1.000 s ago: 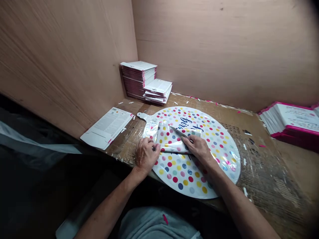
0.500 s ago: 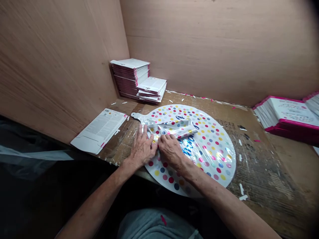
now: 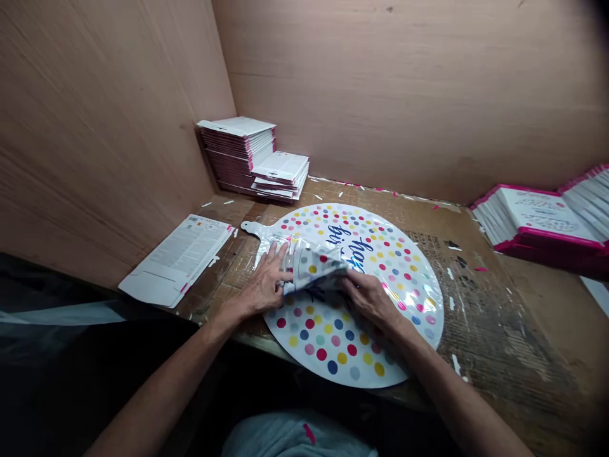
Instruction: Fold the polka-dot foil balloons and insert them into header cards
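A flat round foil balloon with coloured dots and blue lettering lies on the cardboard surface, its neck pointing left. On top of it is a smaller folded dotted foil balloon, blurred at its right end. My left hand rests at the folded one's left end, fingers stretched out and thumb against it. With closed fingers, my right hand grips the right end of the folded balloon, raised a little above the flat one. My right fingertips are partly hidden.
A printed white card sleeve lies at the left edge. Stacked white and pink packs stand in the back corner, and more packs are at the right. Wooden panels rise behind and left. Paper scraps dot the cardboard.
My right hand has moved right, lifting the end of the folded balloon and uncovering more blue lettering. My left hand stays at the left end. The view has shifted slightly.
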`<state>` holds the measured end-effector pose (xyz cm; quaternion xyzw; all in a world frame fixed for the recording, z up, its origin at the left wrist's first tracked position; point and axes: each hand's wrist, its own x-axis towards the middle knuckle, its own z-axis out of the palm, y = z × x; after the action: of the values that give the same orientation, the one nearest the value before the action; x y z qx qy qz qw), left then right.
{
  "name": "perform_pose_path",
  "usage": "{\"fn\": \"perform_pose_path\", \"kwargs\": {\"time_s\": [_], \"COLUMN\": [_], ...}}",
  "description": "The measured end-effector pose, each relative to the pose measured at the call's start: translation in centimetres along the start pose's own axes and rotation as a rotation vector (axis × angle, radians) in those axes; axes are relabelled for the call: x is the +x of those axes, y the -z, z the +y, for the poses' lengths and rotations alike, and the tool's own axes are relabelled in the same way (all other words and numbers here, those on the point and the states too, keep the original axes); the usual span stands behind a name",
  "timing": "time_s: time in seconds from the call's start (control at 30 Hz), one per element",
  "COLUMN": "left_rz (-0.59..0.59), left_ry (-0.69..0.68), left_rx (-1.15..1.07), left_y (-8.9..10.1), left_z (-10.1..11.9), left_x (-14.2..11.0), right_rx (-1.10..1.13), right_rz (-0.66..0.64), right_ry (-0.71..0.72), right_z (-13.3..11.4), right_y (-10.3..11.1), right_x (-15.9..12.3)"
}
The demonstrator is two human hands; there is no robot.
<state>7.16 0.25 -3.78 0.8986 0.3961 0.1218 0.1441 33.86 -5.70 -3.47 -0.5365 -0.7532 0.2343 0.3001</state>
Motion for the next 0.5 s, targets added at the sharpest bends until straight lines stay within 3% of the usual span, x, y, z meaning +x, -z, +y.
{"fn": "perform_pose_path", "kwargs": {"time_s": [0.1,0.17,0.27,0.5], "left_rz": [0.171,0.313,0.444,0.425], "left_ry": [0.252,0.407,0.519,0.550], "left_rx": [-0.125,-0.142,-0.056,0.149], "left_y": [-1.3,-1.9,-2.4,-2.0], "left_z": [0.6,1.3,2.4,3.1], "left_x": [0.0,0.2,0.4,0.4], "right_rx": [-0.105,-0.268,-0.529,-0.825], "right_rz": [0.138,0.128,0.036,-0.063], "right_ry": [-0.285,-0.368,-0.464,-0.348], "right_z": [-0.9,-1.6,-2.7,-3.5], "right_y": [-1.1,-1.7,-2.7,-5.0], "right_x": [3.4,5.6,8.0,11.2]}}
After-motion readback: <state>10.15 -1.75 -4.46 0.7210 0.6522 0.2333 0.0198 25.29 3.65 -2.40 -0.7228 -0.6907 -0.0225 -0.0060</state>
